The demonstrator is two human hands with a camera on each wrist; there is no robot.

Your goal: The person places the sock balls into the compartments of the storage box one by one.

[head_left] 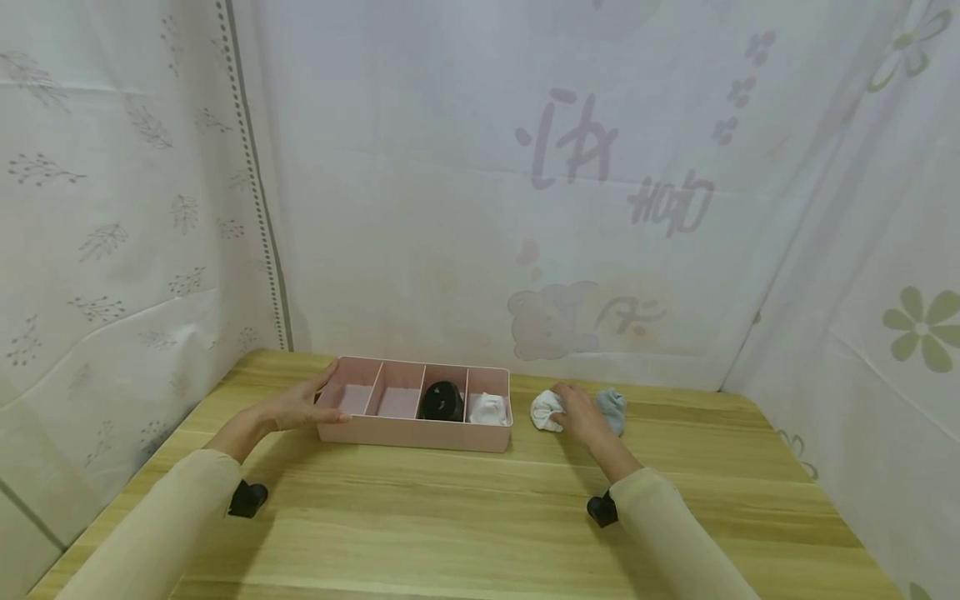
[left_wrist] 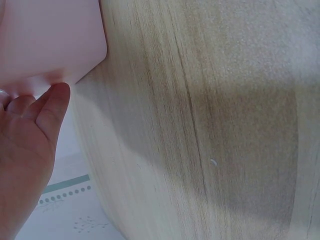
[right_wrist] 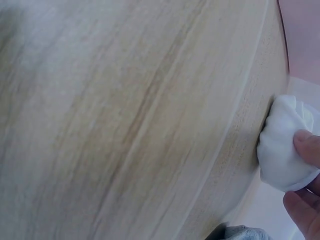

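A pink box (head_left: 412, 432) with divided compartments stands on the table. My left hand (head_left: 296, 404) holds its left end, thumb along the front rim and fingers against the end wall, as the left wrist view also shows. A black rolled bundle (head_left: 442, 402) and a white rolled bundle (head_left: 489, 409) sit in its two right compartments. To the right of the box, my right hand (head_left: 581, 414) pinches a white rolled-up sock (right_wrist: 285, 142) between thumb and fingers, close over the table. A grey rolled-up sock (head_left: 612, 408) lies just right of that hand, partly hidden behind it.
The wood-grain table (head_left: 420, 517) reaches back to a white printed curtain (head_left: 405, 208), with more curtain on both sides. Black wrist mounts (head_left: 247, 498) show beside both sleeves. The box's two left compartments show bare floors.
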